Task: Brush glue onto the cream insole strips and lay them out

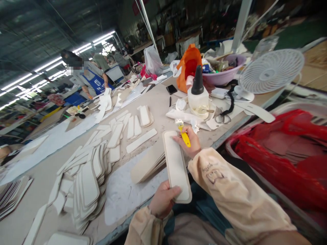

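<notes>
My left hand (165, 199) grips the lower end of a long white panel (176, 166) with rounded corners and a beige border. The thumb lies on its face. My right hand (190, 141) is closed round a yellow-handled brush (185, 136), its pale bristles pointing away from me. That hand's thumb also presses on the panel's upper end. The panel is tilted above the table's front edge. Just left of it, a fanned stack of beige strips (148, 163) lies on a white sheet (121, 197).
Heaps of white rounded pieces (89, 180) cover the left of the table. Behind my right hand stand a white glue container (198, 98) with a black cone top, scissors (223, 117), a phone (171, 89) and a fan (272, 71). A co-worker (93, 80) stands across the table.
</notes>
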Action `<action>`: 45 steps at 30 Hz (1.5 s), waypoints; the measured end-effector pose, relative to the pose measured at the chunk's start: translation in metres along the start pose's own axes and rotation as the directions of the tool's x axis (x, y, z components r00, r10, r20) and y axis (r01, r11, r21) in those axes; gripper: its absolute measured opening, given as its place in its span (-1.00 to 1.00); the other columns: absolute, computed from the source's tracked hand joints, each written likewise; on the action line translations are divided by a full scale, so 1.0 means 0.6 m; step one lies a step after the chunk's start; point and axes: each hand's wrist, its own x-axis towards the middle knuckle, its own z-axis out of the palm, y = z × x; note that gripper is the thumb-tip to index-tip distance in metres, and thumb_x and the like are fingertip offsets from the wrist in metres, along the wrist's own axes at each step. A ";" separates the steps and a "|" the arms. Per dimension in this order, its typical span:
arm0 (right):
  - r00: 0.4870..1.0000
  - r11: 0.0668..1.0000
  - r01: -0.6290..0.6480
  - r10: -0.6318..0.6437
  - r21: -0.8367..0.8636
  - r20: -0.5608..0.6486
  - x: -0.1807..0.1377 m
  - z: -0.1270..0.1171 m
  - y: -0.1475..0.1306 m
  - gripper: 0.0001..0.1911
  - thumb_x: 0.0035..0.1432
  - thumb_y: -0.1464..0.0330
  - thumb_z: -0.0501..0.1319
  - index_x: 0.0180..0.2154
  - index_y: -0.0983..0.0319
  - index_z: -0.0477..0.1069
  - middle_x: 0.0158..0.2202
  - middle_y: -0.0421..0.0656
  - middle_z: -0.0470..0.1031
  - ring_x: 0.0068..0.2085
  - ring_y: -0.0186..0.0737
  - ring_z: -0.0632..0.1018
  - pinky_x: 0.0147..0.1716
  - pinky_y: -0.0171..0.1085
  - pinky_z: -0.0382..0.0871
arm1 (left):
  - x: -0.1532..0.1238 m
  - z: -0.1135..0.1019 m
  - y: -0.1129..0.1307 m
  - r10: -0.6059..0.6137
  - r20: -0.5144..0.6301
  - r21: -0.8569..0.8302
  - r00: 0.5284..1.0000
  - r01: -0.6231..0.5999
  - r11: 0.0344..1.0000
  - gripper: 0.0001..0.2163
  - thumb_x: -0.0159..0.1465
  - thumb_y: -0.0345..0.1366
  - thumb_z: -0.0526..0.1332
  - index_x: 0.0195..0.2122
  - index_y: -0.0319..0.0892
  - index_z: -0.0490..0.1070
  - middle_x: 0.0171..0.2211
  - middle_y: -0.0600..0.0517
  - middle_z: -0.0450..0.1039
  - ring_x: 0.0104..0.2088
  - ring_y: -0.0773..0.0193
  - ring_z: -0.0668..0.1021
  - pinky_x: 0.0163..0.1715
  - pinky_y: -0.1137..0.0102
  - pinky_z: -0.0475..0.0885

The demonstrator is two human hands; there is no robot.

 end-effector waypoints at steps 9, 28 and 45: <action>0.997 0.990 0.072 -0.071 0.119 -0.014 -0.006 0.007 -0.028 -0.60 -0.02 0.27 0.36 -0.32 0.12 0.11 -0.47 -0.36 0.23 -0.51 -0.40 0.26 -0.51 -0.37 0.15 | 0.011 -0.007 -0.001 0.122 0.013 -0.043 0.992 -0.121 0.992 -0.63 0.03 -0.22 0.39 -0.16 -0.29 0.51 -0.38 -0.09 0.56 -0.42 0.22 0.55 -0.42 0.39 0.39; 0.998 0.999 -0.031 0.031 0.009 -0.047 -0.025 0.009 -0.011 -0.59 -0.10 0.21 0.41 -0.32 0.15 0.22 -0.40 -0.24 0.43 -0.46 -0.33 0.44 -0.58 -0.42 0.33 | 0.031 -0.004 0.030 0.325 -0.251 -0.059 0.912 -0.350 0.935 -0.67 -0.10 -0.16 0.45 -0.38 -0.26 0.54 -0.57 0.05 0.48 -0.58 0.39 0.41 -0.50 0.45 0.29; 0.998 0.998 -0.055 0.055 0.021 -0.015 -0.038 0.004 -0.008 -0.63 0.02 0.27 0.36 -0.29 0.15 0.16 -0.11 -0.08 0.55 -0.26 -0.23 0.62 -0.22 -0.34 0.55 | 0.072 -0.237 0.362 0.452 -0.457 0.127 0.766 -0.447 0.886 -0.87 -0.01 -0.39 0.34 -0.44 -0.21 0.41 -0.54 0.07 0.49 -0.49 0.30 0.54 -0.46 0.43 0.44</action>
